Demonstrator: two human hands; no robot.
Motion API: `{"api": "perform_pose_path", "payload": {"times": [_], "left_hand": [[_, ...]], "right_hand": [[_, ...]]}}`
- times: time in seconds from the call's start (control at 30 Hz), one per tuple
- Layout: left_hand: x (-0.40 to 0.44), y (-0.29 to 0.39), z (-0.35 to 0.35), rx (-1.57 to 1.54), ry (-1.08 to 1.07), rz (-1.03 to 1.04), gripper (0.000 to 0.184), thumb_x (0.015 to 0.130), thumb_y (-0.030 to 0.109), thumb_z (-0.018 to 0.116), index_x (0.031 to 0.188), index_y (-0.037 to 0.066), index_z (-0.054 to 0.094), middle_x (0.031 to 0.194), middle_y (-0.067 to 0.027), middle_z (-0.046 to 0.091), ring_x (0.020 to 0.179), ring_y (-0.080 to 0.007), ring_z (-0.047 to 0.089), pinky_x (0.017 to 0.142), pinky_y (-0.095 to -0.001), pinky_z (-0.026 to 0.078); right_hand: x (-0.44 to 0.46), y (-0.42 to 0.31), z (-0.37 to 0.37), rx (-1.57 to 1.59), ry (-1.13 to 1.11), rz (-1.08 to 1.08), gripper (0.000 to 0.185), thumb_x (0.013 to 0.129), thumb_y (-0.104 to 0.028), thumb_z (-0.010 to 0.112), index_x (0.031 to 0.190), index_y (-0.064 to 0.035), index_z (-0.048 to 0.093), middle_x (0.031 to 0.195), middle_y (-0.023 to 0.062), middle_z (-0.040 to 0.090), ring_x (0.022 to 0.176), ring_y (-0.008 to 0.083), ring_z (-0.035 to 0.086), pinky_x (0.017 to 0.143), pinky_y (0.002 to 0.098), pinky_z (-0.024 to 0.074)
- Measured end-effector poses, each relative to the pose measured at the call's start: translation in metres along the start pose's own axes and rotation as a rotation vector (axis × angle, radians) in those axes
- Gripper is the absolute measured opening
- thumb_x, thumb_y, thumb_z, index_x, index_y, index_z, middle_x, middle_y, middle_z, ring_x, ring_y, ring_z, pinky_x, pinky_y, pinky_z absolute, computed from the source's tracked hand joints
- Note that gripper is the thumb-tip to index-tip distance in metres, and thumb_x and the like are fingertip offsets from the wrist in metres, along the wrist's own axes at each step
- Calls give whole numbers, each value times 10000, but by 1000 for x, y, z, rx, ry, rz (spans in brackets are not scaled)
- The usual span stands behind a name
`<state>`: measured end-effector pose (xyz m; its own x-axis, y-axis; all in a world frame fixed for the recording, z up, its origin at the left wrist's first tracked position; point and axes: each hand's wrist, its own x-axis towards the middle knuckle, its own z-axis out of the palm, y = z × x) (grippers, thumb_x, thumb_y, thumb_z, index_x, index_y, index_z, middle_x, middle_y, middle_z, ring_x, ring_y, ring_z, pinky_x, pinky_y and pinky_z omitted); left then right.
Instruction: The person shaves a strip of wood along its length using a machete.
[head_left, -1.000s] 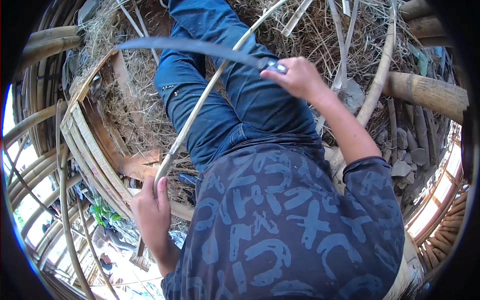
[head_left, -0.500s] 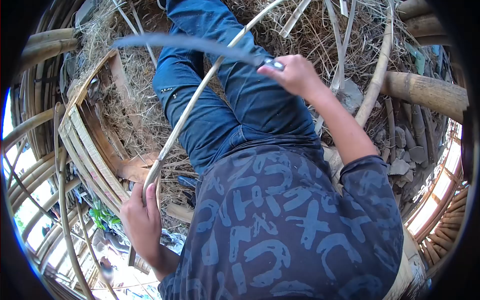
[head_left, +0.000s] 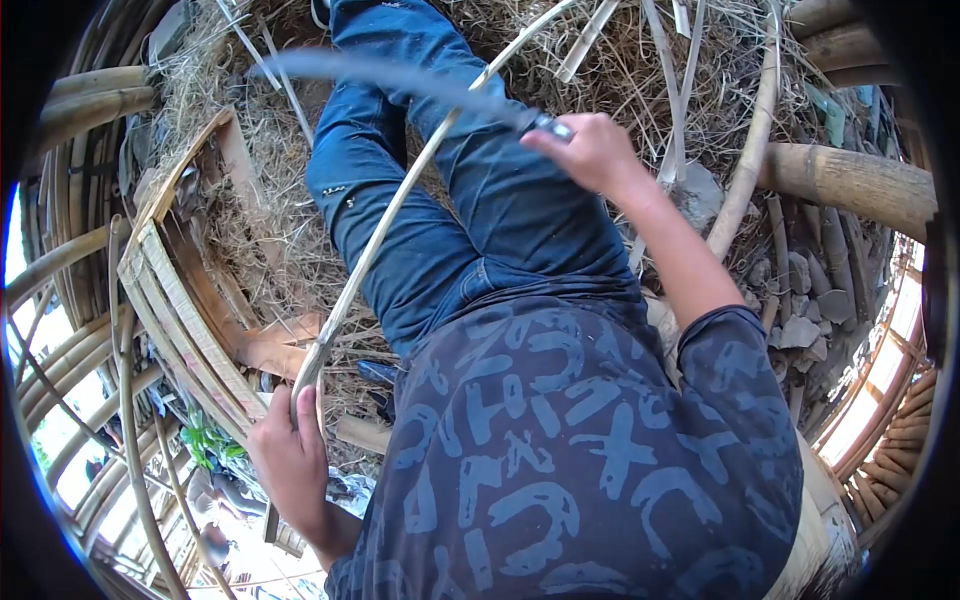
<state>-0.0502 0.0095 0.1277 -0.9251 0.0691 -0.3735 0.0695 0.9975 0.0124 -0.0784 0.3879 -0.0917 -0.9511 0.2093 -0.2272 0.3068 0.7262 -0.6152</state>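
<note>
My left hand (head_left: 288,452) is closed round the near end of a long pale bamboo strip (head_left: 397,203), thumb on top. The strip slants up across my jeans toward the top of the view. In my right hand (head_left: 590,155) is the dark handle of a long curved knife (head_left: 400,78), gripped over my thigh. Its blade, smeared by motion, points left and passes over or close by the strip; whether they touch I cannot tell.
Split bamboo slats (head_left: 190,325) lie at my left. Dry shavings (head_left: 270,220) cover the ground round my legs. A thick bamboo pole (head_left: 850,185) and broken stones (head_left: 800,335) are on the right. Bamboo poles (head_left: 75,270) form a frame on the far left.
The knife and my right hand have shifted slightly right and down, the blade tip moving right. My left hand still grips the strip, a little lower in view.
</note>
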Motion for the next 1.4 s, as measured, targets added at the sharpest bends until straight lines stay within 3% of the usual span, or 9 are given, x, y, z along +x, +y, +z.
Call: {"api": "perform_pose_path", "payload": {"times": [0.07,0.13,0.43,0.53,0.63,0.87,1.03,1.2,1.4], "left_hand": [[-5,1,4,-127,-39,-81,356,981,269,542,745,3,533,526,-190,487,487,-389,481,491,-445,355],[-2,1,20,-69,-3,72,377,982,287,541,737,2,533,516,-183,481,479,-385,474,486,-443,354],[-3,-3,9,-63,47,59,369,987,285,537,751,2,550,523,-195,465,481,-381,476,490,-447,349],[-9,-9,10,-86,6,-44,371,980,300,545,763,-1,565,541,-207,490,503,-393,502,504,-460,363],[-3,-6,30,-28,-57,26,371,981,307,534,773,3,573,577,-217,540,538,-408,542,517,-476,383],[1,2,17,-87,-7,29,350,983,289,536,772,12,573,556,-197,518,515,-393,521,498,-450,375],[-12,-19,12,-102,-96,-71,363,971,312,560,770,10,581,551,-197,511,517,-385,526,506,-438,384],[0,-5,22,-31,-27,26,371,974,312,557,770,3,582,560,-200,515,524,-393,516,515,-451,378],[-4,-11,2,-4,34,-7,337,970,269,564,758,9,589,538,-186,488,493,-367,489,497,-438,359]], "right_hand": [[13,29,-4,55,-112,96,740,807,-762,514,702,-48,674,680,206,659,725,360,686,653,451,539],[3,24,1,-34,4,99,733,823,-743,515,685,-39,665,666,199,657,706,370,682,644,469,534],[-8,-20,5,-50,-27,-109,706,792,-761,537,705,-75,682,660,177,661,670,380,672,635,468,538],[10,21,-6,77,-179,168,714,796,-758,531,732,-66,695,710,188,676,735,377,684,668,468,544],[-1,16,-2,-118,30,101,712,821,-737,520,737,-51,693,721,202,675,741,379,685,671,475,542],[-15,-36,10,55,-52,-98,672,796,-733,560,738,-78,701,668,173,661,703,384,679,662,471,540],[2,12,-3,-46,-2,75,672,801,-725,558,732,-74,709,721,189,680,731,375,684,667,463,541],[-12,-3,-3,-28,-8,106,664,845,-695,531,760,-60,703,698,203,667,733,393,678,667,490,532],[-11,-29,2,-42,-111,-97,691,803,-751,531,761,-84,704,689,179,673,717,366,686,646,468,534]]}}
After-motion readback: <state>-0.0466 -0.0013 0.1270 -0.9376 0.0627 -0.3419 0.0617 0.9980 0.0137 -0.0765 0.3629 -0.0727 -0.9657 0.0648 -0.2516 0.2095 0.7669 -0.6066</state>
